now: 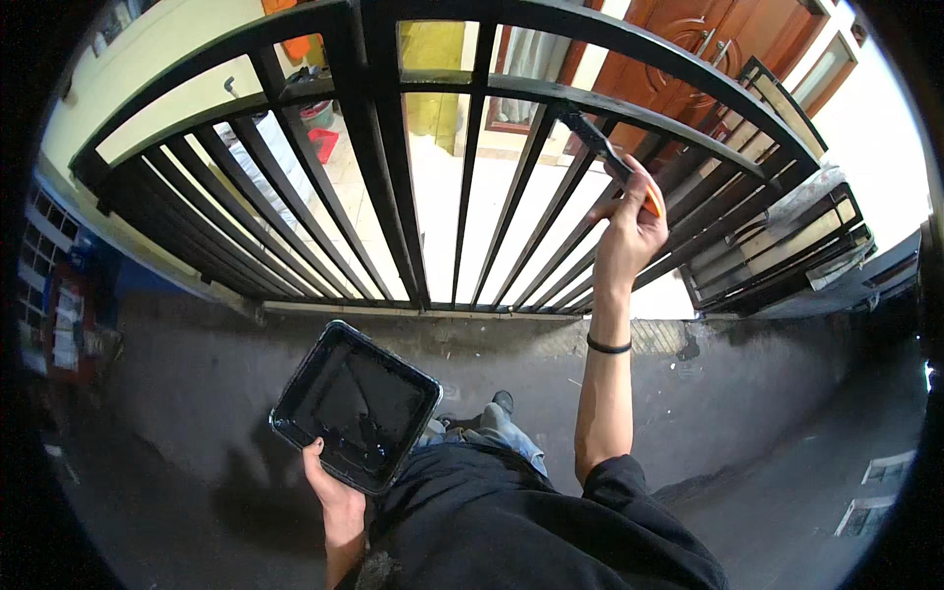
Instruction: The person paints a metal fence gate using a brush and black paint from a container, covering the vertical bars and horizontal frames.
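Observation:
My right hand (632,228) is raised and closed around the orange handle of a paintbrush (597,144). The dark bristle end of the brush meets the black metal gate (388,177) near the upper crossbar, right of the middle. Low at the left, my left hand (336,497) grips the near edge of a square black paint tray (356,403), its thumb over the rim. Dark, shiny paint lies in the tray, thickest toward the near side. The fingers of my left hand under the tray are hidden.
Behind the gate are a pale tiled floor (440,211), a brown wooden door (678,49) and a yellow panel (430,84). A rack-like frame (787,236) with cloth on it stands at the right. Dark pavement (197,393) lies under me.

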### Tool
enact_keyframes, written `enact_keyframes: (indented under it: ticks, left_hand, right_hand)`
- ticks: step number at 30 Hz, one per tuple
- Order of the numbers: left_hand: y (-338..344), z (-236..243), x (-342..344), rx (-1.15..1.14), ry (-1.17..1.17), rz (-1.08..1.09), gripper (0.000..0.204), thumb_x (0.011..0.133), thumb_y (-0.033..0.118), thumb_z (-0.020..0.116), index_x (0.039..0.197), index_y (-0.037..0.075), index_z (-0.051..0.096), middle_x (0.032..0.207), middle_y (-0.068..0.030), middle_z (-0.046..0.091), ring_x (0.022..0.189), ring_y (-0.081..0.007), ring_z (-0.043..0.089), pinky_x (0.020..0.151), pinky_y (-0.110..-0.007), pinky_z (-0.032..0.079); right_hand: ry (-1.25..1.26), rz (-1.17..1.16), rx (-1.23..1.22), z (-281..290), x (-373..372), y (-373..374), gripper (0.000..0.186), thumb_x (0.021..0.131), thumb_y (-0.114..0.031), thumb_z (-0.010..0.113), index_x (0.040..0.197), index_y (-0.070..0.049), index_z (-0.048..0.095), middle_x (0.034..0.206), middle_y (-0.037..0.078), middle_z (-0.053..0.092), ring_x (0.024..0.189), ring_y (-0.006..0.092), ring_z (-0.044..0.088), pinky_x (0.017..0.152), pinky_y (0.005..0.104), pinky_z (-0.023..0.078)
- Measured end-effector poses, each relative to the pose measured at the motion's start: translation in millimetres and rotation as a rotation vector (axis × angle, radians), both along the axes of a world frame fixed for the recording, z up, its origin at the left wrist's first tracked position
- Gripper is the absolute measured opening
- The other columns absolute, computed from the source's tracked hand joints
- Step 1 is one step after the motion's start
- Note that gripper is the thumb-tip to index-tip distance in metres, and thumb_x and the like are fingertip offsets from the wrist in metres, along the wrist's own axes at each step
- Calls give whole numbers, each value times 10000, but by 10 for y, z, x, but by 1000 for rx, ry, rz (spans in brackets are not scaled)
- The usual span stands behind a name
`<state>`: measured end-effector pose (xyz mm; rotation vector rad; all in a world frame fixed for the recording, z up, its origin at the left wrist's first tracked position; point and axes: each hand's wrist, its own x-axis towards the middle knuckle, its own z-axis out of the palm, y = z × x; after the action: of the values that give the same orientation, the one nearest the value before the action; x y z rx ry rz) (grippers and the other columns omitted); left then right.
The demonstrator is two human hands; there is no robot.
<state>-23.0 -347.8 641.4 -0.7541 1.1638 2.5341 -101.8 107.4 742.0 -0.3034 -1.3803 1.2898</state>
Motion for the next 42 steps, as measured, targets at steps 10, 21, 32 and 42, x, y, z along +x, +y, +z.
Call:
enact_keyframes:
  ticks: [10, 21, 32, 42]
  left_hand:
    - [127, 80, -319, 16, 54, -161, 445, 917, 341, 610, 1285, 93, 638, 1232, -84, 683, 1109, -271, 662, 962, -425, 541]
    - [393, 128, -294, 14, 44, -205, 501, 890, 367, 632, 1292, 69, 658, 1290, -102, 685, 1153, -316, 649, 993, -447, 514]
    - [624, 217, -244, 120, 70, -89, 528, 893, 354, 621, 1334, 63, 635, 1312, -109, 678, 1178, -316, 643, 1029, -447, 510]
    - [654, -111, -706, 207, -9, -64, 467, 919, 276, 604, 1328, 50, 613, 1264, -89, 677, 1150, -273, 663, 1011, -422, 536]
  right_hand:
    - [-75, -161, 528, 45, -47, -377, 244, 1016, -71, 682, 1245, -1, 723, 1064, 156, 774, 766, 126, 725, 646, 266, 566]
    - [-66, -76, 438, 265, -438, -621, 222, 981, -39, 714, 1200, -6, 715, 939, 186, 745, 830, 283, 761, 699, 330, 567]
    - [-37, -231, 496, 463, -257, -17, 188, 1030, -33, 649, 1194, 19, 723, 985, 147, 793, 908, 182, 781, 727, 270, 598]
    - [-497, -26, 884, 1815, -388, -599, 142, 1020, -147, 695, 1069, -17, 723, 783, 99, 725, 593, 156, 688, 546, 284, 516]
